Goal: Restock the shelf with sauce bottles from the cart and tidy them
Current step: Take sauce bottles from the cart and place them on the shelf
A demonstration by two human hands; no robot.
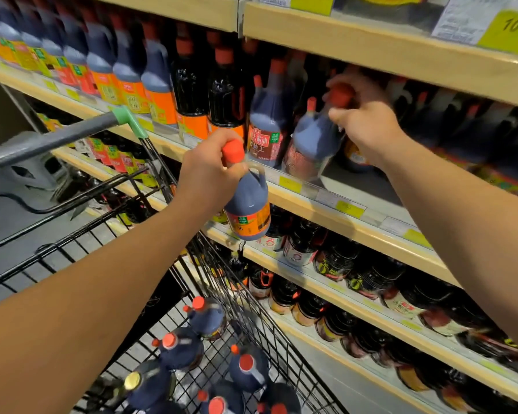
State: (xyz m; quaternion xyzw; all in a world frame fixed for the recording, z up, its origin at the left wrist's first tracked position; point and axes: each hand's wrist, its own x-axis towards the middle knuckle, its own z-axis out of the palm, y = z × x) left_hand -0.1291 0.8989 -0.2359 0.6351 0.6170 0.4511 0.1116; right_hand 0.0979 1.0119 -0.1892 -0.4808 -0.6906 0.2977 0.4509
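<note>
Cart (72, 252) at 8 o'clock, wire basket, grey handle with green end. More jugs (245, 366) stand in its bed at 6 o'clock, red caps up, packed close, some touching.

Left hand (207, 174) just left of centre. Fingers curled tight round the neck and handle loop of a jug (247, 210); thumb hidden. Jug hangs tilted, clear of the cart, in front of the shelf lip (299, 189), not resting on anything. Orange label low on its body.

Standing jug (265, 130) at 12 o'clock on the shelf, upright, red label facing out.

Right hand (362, 118) at 1 o'clock. Fingers wrapped over the red cap and neck of a tilted jug (314, 144), which leans left, top toward the standing jug; whether the two touch, cannot tell. Its base appears to sit on the shelf board. A bare gap in the shelf lies just right of it, at 2 o'clock.

Handling, as judged: jugs look full of dark sauce, so heavy for one hand. Plastic walls, stiff enough, smooth and likely slick at the body. Best hold is the moulded handle by the neck; the cap alone risks a twist or slip. Set bases flat before letting go; a leaning jug could topple its neighbours.
</note>
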